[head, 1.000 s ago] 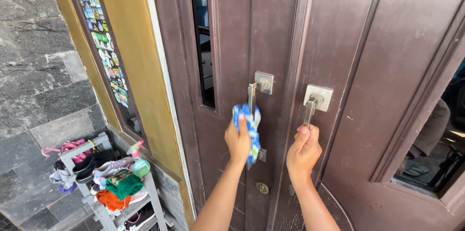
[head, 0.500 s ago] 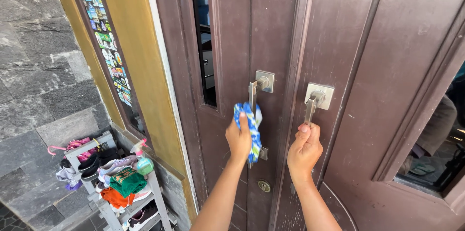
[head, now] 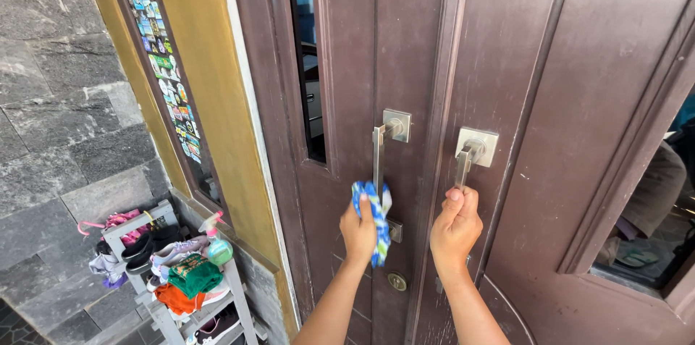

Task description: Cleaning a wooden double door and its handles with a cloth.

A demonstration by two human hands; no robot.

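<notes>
Blue-and-green patterned cleaning cloth [head: 375, 220] now sits lower on the long vertical brushed-metal pull handle [head: 378, 164] of the left brown wooden door leaf than a second ago; left hand [head: 358, 233] clenched around cloth and bar. Right hand [head: 455, 225] grasps the second metal handle [head: 463, 160], unmoved. White shoe rack [head: 163, 272] holds shoes, folded green cloth, spray bottle

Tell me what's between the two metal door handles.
In the head view, only the raised vertical strip where the brown doors meet lies between the left handle and the right handle.
</notes>
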